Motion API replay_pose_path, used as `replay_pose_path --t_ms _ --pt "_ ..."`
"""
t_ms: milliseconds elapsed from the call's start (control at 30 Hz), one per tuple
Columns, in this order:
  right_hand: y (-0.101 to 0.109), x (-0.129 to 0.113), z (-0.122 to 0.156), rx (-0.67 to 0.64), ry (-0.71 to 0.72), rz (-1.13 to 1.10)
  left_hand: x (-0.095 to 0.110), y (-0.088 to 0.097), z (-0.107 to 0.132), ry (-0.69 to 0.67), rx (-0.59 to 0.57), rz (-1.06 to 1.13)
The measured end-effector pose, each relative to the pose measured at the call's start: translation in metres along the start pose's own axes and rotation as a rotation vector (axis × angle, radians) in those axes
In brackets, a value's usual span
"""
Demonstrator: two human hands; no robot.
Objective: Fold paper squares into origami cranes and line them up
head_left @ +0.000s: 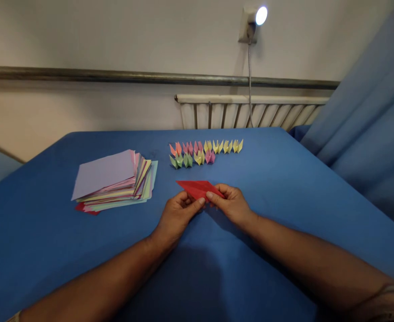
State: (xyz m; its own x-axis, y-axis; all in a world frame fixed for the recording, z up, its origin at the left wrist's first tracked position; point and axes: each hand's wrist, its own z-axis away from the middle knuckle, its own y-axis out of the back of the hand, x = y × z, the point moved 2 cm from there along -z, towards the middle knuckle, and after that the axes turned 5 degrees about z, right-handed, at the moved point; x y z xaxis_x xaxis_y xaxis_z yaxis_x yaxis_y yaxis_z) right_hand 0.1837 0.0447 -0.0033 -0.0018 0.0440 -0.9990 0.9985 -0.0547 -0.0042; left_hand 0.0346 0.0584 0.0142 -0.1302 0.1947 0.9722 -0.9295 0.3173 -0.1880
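A folded red paper, long and pointed, is held just above the blue table near its middle. My left hand pinches its near edge from the left with thumb and fingers closed on it. My right hand grips the same red paper from the right, fingers curled over its edge. The two hands almost touch each other.
A fanned stack of coloured paper sheets lies to the left of the hands. Two rows of several small folded paper figures stand behind the hands. A blue curtain hangs at the right; a radiator and a lamp are on the wall.
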Motion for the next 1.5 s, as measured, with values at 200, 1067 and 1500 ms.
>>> replay_pose_path --t_ms 200,1067,1500 --pt "0.0011 0.0012 0.0009 -0.113 -0.033 -0.029 -0.0018 0.0053 -0.0034 0.052 0.011 -0.001" --pt "0.0029 -0.0047 0.0015 -0.053 -0.069 -0.006 -0.0008 0.0014 -0.0007 0.064 -0.042 -0.023" --pt "0.001 0.0017 0.0003 -0.057 -0.107 -0.076 -0.0034 0.0016 -0.0027 0.05 -0.015 0.027"
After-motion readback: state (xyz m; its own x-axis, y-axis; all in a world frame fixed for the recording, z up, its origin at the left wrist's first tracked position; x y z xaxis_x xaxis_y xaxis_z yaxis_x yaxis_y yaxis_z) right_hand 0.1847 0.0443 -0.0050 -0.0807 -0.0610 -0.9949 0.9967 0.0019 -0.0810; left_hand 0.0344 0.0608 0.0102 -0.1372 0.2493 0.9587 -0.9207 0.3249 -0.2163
